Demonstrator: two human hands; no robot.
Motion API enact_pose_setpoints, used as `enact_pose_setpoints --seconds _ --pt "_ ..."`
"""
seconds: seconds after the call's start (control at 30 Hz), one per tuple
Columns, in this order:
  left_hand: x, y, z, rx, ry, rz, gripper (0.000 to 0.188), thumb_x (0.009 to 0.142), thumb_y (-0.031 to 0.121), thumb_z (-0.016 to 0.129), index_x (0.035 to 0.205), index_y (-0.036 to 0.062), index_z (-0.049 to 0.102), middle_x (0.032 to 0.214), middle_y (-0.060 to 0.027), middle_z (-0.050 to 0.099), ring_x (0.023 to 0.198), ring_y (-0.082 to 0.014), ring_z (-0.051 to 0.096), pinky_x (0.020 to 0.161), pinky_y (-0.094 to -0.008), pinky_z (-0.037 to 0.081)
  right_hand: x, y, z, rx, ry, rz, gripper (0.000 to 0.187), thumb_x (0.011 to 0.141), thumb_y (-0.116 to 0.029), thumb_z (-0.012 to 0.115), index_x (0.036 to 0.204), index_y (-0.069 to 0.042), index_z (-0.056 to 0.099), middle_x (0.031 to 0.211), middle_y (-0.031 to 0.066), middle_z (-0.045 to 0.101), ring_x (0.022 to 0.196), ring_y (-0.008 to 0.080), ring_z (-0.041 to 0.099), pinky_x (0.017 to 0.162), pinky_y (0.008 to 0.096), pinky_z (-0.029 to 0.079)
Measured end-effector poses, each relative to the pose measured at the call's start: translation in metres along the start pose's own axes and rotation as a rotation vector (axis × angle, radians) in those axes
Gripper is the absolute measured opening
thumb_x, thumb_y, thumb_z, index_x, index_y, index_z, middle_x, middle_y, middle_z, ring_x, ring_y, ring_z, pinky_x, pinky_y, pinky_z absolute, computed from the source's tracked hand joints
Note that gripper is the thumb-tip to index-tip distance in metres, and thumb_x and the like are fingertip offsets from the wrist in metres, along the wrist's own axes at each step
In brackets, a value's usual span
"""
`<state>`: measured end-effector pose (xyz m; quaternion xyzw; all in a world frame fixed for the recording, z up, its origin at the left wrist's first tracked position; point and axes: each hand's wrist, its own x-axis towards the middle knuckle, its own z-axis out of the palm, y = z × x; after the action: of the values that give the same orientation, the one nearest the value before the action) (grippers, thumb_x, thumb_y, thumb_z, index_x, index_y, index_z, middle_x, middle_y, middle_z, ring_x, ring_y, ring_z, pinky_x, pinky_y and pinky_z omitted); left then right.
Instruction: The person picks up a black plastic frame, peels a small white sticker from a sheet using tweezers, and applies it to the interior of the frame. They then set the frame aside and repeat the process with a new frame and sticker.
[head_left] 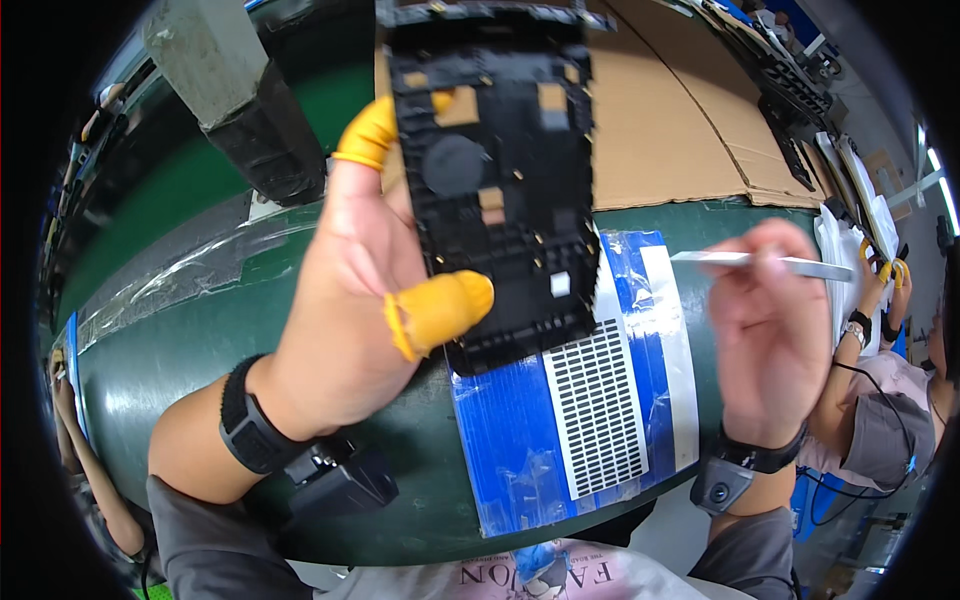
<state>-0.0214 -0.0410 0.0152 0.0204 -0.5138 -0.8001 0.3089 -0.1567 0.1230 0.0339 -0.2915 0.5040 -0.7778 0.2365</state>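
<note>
Clock taken from mid-view. Bench: green top (150, 370), slightly glossy, curved by the lens. Clear tape (180, 275) at 9, wrinkled, running along the surface. Blue board (500, 450) lies flat between 4 and 5, clear film on it, edges scuffed; on it a white sheet (575, 468) with a grid of small black rectangles, plus a plain white strip (672, 350) along its right side. Brown cardboard (660, 130) covers the bench from 12 to 2, creased. Grey-and-black block (265, 130) stands at 10. Black housing (500, 215) is up at 12, in front of the cardboard, lower end overlapping the board in view; small white square on its inner face. Left hand (355, 290) at 9 pinches its left edge, yellow-capped thumb on the inner face, another capped finger at the far edge. Right hand (770, 330) at 3, thumb and finger pressed together on a thin silvery tool (825, 269), tip pointing to 9, clear of the housing. Room: stacked white sheets (865, 205) between 2 and 3, lit tube (947, 195) beyond. Co-worker (885, 440) between 3 and 4, yellow finger caps on; another person's forearm (105, 470) at 8.
</note>
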Motion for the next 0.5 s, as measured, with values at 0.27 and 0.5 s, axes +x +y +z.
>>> enact_pose_setpoints --seconds 0.27,0.5 --pt "0.008 0.015 -0.015 -0.056 -0.013 -0.013 0.061 0.072 0.002 0.041 0.129 0.0047 0.022 0.122 -0.0104 0.039 0.111 -0.0238 0.041 0.094 -0.0376 0.033 -0.015 0.038 -0.006 -0.18 -0.065 0.398 0.012 0.075 0.002 0.055 0.087 0.002 0.052 0.069 0.0067 0.058 0.053 0.0055 0.05 0.044 0.0156 0.038" --pt "0.007 0.011 -0.022 -0.279 -0.1 0.063 0.036 0.088 0.02 0.036 0.121 0.0049 0.035 0.11 -0.0081 0.05 0.098 -0.0209 0.05 0.087 -0.0358 0.039 -0.015 0.038 -0.006 -0.194 -0.075 0.413 0.011 0.075 0.003 0.055 0.086 0.002 0.053 0.069 0.0069 0.058 0.053 0.0057 0.052 0.044 0.0148 0.04"
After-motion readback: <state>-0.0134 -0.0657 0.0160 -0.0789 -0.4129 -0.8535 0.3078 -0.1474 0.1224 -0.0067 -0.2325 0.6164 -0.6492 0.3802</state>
